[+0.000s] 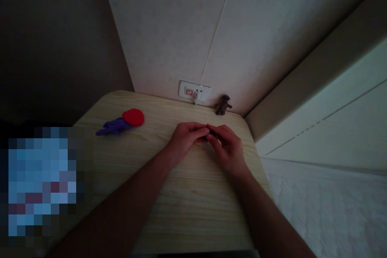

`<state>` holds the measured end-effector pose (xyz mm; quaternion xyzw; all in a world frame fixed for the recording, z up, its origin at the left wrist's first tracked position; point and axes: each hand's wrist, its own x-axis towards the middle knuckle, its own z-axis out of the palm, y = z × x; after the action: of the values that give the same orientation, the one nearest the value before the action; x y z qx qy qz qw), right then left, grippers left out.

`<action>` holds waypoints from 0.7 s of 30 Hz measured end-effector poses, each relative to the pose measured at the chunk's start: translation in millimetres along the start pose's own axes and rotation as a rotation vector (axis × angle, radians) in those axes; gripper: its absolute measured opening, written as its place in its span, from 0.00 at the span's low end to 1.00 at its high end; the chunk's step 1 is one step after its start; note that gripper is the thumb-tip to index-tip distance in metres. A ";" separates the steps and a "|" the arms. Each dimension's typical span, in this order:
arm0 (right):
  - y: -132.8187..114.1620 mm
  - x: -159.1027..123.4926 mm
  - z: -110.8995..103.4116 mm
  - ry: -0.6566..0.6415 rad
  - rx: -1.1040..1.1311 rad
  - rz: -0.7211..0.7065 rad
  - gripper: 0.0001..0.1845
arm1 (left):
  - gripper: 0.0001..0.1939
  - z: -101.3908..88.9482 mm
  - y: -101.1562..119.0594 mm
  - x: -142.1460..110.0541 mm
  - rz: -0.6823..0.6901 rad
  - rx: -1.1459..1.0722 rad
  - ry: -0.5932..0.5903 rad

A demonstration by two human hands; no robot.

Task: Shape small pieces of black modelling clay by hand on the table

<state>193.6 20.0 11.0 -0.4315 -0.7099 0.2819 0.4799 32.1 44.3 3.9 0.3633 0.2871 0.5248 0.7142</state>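
My left hand [188, 138] and my right hand [227, 145] meet over the wooden table, fingers closed in a pinch. Between their fingertips is a small dark lump [212, 132], perhaps modelling clay, mostly covered by the fingers. Beyond my right hand, a small dark brown figure [223, 106] with arms and legs stands upright against the wall. Off to the left lies a purple figure-like piece [115, 126], its right end touching or under a flat red disc [133, 117].
The pale wood-grain table [193, 205] has rounded back corners. A white wall socket [184, 89] with a plug in it sits just above the back edge. White quilted bedding [329, 205] lies to the right. A pixelated blue patch covers the lower left.
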 end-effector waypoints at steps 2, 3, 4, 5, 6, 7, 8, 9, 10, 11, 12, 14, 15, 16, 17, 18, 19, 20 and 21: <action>0.0 -0.7 0.3 0.010 0.003 0.004 0.16 | 0.13 0.8 0.5 0.2 0.001 0.002 0.006; 0.3 -1.2 0.7 0.022 0.006 0.012 0.17 | 0.13 1.2 0.8 0.5 0.001 0.001 0.013; 0.8 -1.6 1.1 0.040 0.012 0.022 0.17 | 0.13 1.6 1.0 0.7 0.002 0.001 0.020; 1.1 -2.0 1.5 0.060 0.019 0.031 0.18 | 0.13 1.9 1.3 1.0 0.005 0.002 0.024; 1.4 -2.2 1.8 0.074 0.026 0.039 0.18 | 0.12 2.0 1.4 1.3 0.010 0.004 0.023; 1.3 -2.2 1.8 0.081 0.033 0.043 0.18 | 0.12 1.9 1.5 1.6 0.014 0.009 0.021; 1.0 -2.0 1.6 0.082 0.036 0.042 0.17 | 0.12 1.7 1.4 1.8 0.016 0.014 0.022; 0.3 -1.6 1.3 0.078 0.034 0.036 0.16 | 0.12 1.3 1.2 1.9 0.018 0.019 0.025; -0.6 -1.1 1.0 0.073 0.026 0.028 0.14 | 0.11 1.0 1.0 2.0 0.018 0.023 0.027; -1.5 -0.7 0.6 0.069 0.012 0.020 0.14 | 0.11 0.8 0.7 2.0 0.016 0.026 0.029; -2.2 -0.4 0.4 0.070 -0.003 0.014 0.13 | 0.11 0.7 0.5 2.0 0.014 0.025 0.032; -2.9 -0.4 0.3 0.079 -0.020 0.015 0.13 | 0.11 1.0 0.3 1.9 0.021 0.024 0.039; -2.8 -0.6 0.5 0.086 -0.017 0.021 0.13 | 0.10 1.3 0.4 1.8 0.025 0.021 0.037; -2.5 -0.9 0.7 0.092 -0.007 0.031 0.13 | 0.10 1.6 0.6 1.6 0.028 0.018 0.030; -2.3 -1.1 0.9 0.096 0.006 0.042 0.13 | 0.10 1.8 0.8 1.5 0.029 0.016 0.020; -2.3 -1.2 1.1 0.097 0.016 0.053 0.13 | 0.10 1.9 1.0 1.3 0.028 0.015 0.010; -2.7 -1.2 1.1 0.091 0.020 0.066 0.13 | 0.10 1.8 1.1 1.1 0.024 0.013 0.004; -3.4 -1.0 1.0 0.085 0.022 0.078 0.13 | 0.10 1.6 1.0 1.0 0.019 0.012 0.006; -4.3 -0.7 0.9 0.079 0.023 0.091 0.12 | 0.11 1.2 0.7 0.8 0.013 0.012 0.017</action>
<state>191.4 17.3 13.9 -0.4685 -0.6669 0.2942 0.4993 32.9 45.0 5.1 0.3649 0.2938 0.5307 0.7063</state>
